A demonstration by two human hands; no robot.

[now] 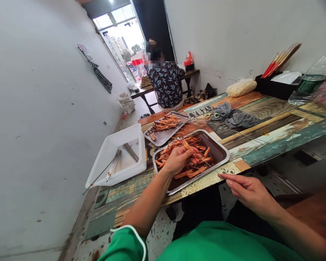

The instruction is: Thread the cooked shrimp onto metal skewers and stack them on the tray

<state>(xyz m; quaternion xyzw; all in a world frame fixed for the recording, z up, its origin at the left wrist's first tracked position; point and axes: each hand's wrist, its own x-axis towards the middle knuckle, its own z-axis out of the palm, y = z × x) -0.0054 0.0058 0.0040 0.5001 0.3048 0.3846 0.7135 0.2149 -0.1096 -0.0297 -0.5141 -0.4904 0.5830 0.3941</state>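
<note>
My left hand [180,158] is closed on a reddish-brown piece of marinated meat [189,146], above the near metal tray [226,155]. More such pieces [191,170] lie heaped in dark sauce in that tray; their exact kind is unclear. To the right, past the table's front edge, my right hand [246,186] pinches a thin metal skewer [210,166]. The skewer slants up and left to the piece in my left hand, where its tip is hidden. Behind, a second metal tray [161,138] holds loaded skewers [165,123], their bare ends pointing right.
A white plastic bin [115,136] with metal skewers [130,152] stands left. Right of the trays lie a grey cloth [235,116], a pale bagged bundle [241,88], a black box [277,87] with red-ended sticks, and a plastic bottle [311,85]. Another person [167,83] sits beyond.
</note>
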